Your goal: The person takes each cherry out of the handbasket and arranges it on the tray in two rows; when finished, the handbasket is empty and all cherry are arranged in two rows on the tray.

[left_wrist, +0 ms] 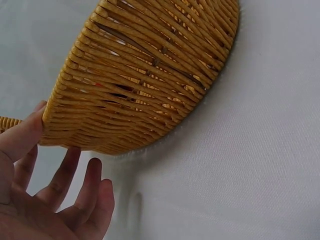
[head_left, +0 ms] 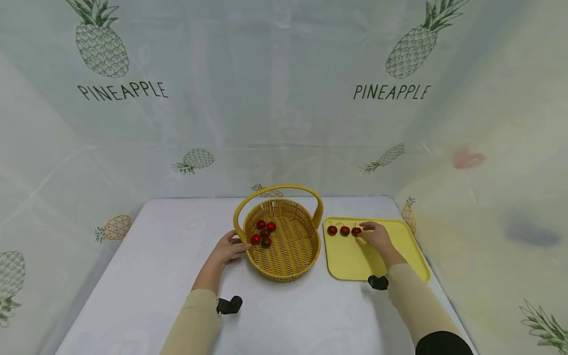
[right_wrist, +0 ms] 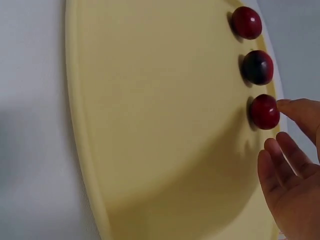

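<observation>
A round woven basket (head_left: 288, 256) with a tall hoop handle stands mid-table, several dark red cherries (head_left: 265, 233) grouped at its left side. My left hand (head_left: 227, 249) holds its left rim beside the handle's foot; in the left wrist view the thumb and fingers lie at the weave (left_wrist: 125, 95). On a yellow tray (head_left: 355, 266) to the right, three stemmed cherries form a row near the far edge. My right hand (head_left: 377, 236) is at the rightmost cherry (right_wrist: 265, 111), one fingertip against its side, the other visible fingers apart and loosely extended. That cherry rests on the tray.
The other two tray cherries (right_wrist: 252, 45) sit close beside the one at my right hand. A white cloth (head_left: 133, 305) covers the table. Behind and at the sides hangs a curtain (head_left: 284, 123) printed with pineapples. The basket's handle (head_left: 284, 186) arches above its far side.
</observation>
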